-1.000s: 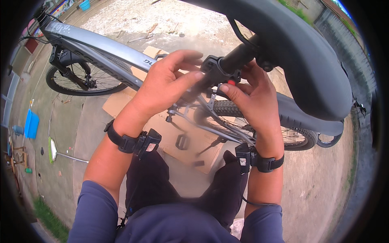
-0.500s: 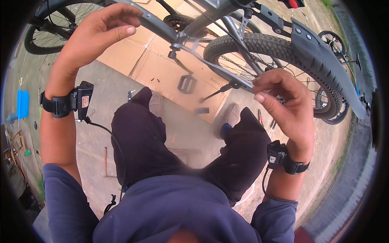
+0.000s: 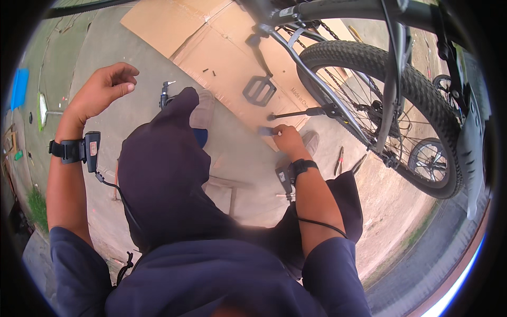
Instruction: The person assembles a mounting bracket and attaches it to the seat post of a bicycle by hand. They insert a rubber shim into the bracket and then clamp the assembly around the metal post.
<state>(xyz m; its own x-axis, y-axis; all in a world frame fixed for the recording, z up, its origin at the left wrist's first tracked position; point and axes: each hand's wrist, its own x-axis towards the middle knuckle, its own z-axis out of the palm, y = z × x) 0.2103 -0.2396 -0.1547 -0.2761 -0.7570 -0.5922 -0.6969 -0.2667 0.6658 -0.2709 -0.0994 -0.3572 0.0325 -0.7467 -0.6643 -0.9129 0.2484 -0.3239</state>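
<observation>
My right hand (image 3: 289,142) is low over the edge of a cardboard sheet (image 3: 182,31). Its fingertips close on the end of a small dark grey rectangular piece (image 3: 266,131), which looks blurred. Just above that hand, the kickstand (image 3: 296,113) of a grey bicycle (image 3: 323,79) reaches down towards the cardboard. A black pedal (image 3: 259,91) hangs on its crank over the sheet. My left hand (image 3: 108,89) hovers at the left, loosely curled, thumb apart from the fingers, with nothing seen in it.
Red-handled pliers (image 3: 339,160) lie on the ground right of my right hand. Two small dark screws (image 3: 210,72) rest on the cardboard. The bicycle's rear wheel (image 3: 380,111) stands at the right. A blue bin (image 3: 19,88) is far left.
My right hand has come down and inward from beside the rear wheel to the small grey piece. My left hand has moved down, away from the bicycle frame. The view has shifted.
</observation>
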